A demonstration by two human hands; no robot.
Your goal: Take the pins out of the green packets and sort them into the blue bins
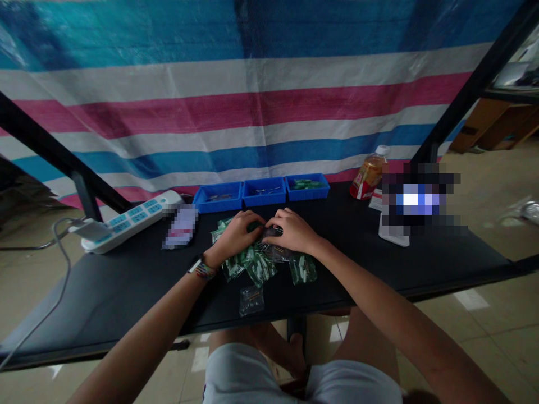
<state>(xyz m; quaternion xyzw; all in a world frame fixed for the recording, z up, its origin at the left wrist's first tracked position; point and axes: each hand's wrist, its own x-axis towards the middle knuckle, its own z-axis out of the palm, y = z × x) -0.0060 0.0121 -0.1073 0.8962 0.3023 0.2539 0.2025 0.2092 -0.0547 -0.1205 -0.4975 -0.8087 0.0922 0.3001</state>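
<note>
Green plastic packets (259,268) lay heaped on the black table (138,280), beneath and around both hands. The left hand (242,233) and right hand (290,231) were curled narrow, fingertips close together over the heap, presumably to manage small items; whether either pinched a packet could not be told. Three blue trays (265,199) stood in a row behind, probably so placed for easy reach. At the heap's right, one packet's pale contents ran roughly front to back. A clear packet (251,300) lay apart, nearer the front edge, its contents roughly crosswise.
</note>
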